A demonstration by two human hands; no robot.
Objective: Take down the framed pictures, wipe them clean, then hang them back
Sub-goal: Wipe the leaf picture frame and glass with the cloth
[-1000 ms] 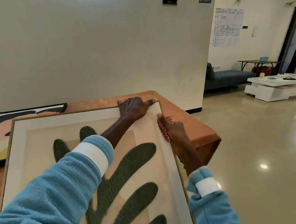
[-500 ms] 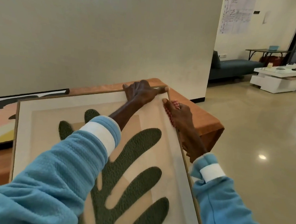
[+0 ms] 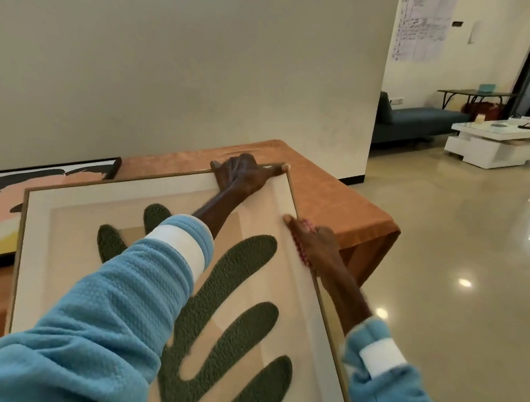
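I judge the framed picture (image 3: 69,206) stiff, wide and fragile, so my left hand (image 3: 240,177) grips its 12 o'clock rail and my right hand (image 3: 318,245) holds the cloth (image 3: 298,251) at 3 o'clock.

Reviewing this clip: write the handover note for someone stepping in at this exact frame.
Left hand grips the top edge of the leaf picture, near its far right corner.
Right hand pinches the checked cloth round that picture's right edge.
The second picture lies on the orange-covered table.
Done: both are off the wall.
Left: finish wiping, hang both back; whether the second one is wiped cannot be told.
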